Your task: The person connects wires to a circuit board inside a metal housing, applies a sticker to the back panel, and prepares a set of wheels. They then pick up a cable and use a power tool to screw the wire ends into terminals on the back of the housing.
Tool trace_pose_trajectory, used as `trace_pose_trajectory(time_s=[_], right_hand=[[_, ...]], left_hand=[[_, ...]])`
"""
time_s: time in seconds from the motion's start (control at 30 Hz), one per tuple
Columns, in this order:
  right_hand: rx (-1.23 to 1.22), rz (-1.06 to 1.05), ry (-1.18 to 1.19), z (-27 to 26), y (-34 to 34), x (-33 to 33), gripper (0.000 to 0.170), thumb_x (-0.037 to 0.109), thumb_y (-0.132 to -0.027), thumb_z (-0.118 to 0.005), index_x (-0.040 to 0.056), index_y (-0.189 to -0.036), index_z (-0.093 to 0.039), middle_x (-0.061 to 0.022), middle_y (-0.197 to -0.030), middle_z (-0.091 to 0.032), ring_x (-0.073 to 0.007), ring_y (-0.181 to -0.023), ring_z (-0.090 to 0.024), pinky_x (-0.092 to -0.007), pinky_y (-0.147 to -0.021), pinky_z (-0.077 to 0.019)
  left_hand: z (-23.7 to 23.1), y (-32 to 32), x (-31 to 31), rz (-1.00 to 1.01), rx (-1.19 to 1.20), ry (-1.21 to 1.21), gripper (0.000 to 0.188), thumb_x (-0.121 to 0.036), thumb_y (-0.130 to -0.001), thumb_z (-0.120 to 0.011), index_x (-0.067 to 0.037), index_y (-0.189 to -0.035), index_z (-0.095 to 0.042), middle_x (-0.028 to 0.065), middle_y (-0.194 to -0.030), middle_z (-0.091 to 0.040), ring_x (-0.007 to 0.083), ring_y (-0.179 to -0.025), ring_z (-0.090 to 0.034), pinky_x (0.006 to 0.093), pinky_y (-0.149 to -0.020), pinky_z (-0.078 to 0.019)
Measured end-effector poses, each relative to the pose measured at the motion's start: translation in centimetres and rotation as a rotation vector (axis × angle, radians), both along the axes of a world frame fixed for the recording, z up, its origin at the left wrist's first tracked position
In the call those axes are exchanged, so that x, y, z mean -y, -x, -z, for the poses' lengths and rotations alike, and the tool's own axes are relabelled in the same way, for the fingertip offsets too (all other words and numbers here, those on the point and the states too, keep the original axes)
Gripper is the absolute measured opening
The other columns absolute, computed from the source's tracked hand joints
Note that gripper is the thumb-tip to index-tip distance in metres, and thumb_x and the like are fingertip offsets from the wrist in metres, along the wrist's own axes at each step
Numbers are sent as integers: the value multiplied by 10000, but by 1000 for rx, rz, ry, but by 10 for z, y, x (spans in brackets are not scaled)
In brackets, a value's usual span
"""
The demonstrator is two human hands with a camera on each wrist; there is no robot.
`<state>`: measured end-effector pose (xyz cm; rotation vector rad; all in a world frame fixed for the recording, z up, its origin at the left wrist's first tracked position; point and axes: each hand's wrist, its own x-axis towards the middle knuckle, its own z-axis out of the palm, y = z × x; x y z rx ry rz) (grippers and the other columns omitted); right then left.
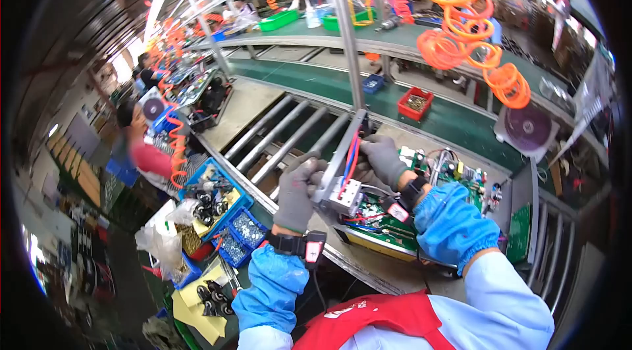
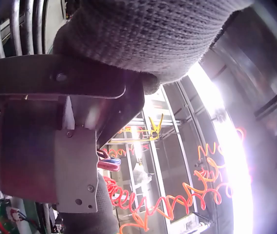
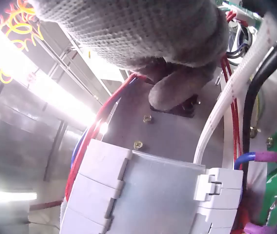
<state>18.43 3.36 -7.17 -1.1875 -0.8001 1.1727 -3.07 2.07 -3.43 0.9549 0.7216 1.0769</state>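
A grey metal panel (image 1: 337, 159) stands tilted at the left end of a case holding green circuit boards (image 1: 395, 218). The gloved left hand (image 1: 297, 193) grips the panel's left edge; in the left wrist view its glove (image 2: 148, 36) lies over the dark metal bracket (image 2: 55, 78). The gloved right hand (image 1: 385, 160) is at the panel's other side, beside red and blue wires (image 1: 351, 159). In the right wrist view the right hand's curled fingers (image 3: 182, 90) touch a small black part on the plate (image 3: 123, 117), above a white terminal block (image 3: 163, 195). What the fingertips pinch is partly hidden.
Metal rollers (image 1: 286, 139) lie beyond the panel. Blue bins of screws (image 1: 247, 228) and a blue tray of casters (image 1: 210, 192) stand at the left. A red bin (image 1: 415, 103) is on the green bench behind. Orange coiled hoses (image 1: 461, 34) hang overhead. Another person sits at the left.
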Motion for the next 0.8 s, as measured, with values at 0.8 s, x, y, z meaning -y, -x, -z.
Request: trace_pose_trajectory(time_s=[0.8], right_hand=[[158, -46, 105, -12, -26, -12, 253, 199, -907, -577, -33, -898, -680, -133, -785, -687, -180, -564, -654, -310, -416, -489]], left_hand=[[-17, -7, 5, -4, 61, 77, 256, -112, -959, -547, 19, -1178, -566, 52, -867, -623, 9, -538, -436, 121, -399, -327]])
